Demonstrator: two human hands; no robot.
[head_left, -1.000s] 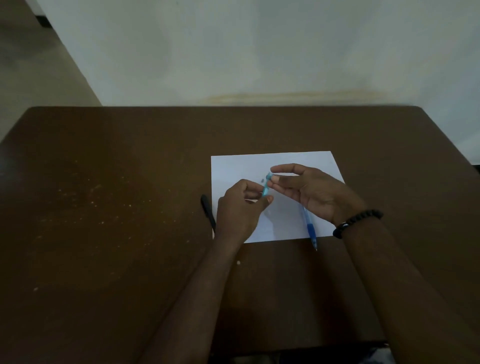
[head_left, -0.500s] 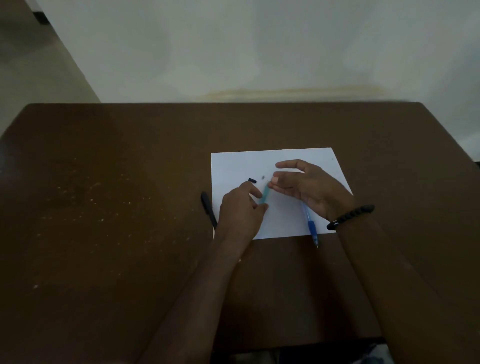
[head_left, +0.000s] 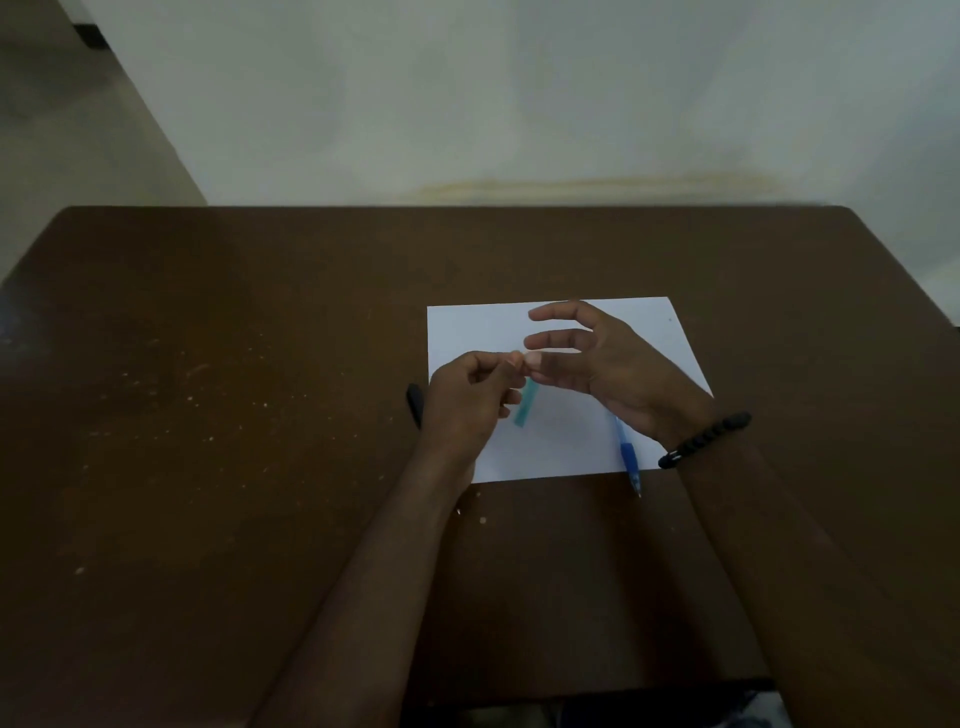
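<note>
Gripping teal barrel (head_left: 525, 408) in left hand (head_left: 467, 400), working its top with right hand (head_left: 608, 364), hold unclear; next, align carefully

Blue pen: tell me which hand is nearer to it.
Right. The right hand hovers just beyond the blue pen, its wrist over it; the left hand grips a teal tube further left.

Teal barrel (head_left: 524, 409) now hanging down, right fingers (head_left: 561, 339) spread
</note>
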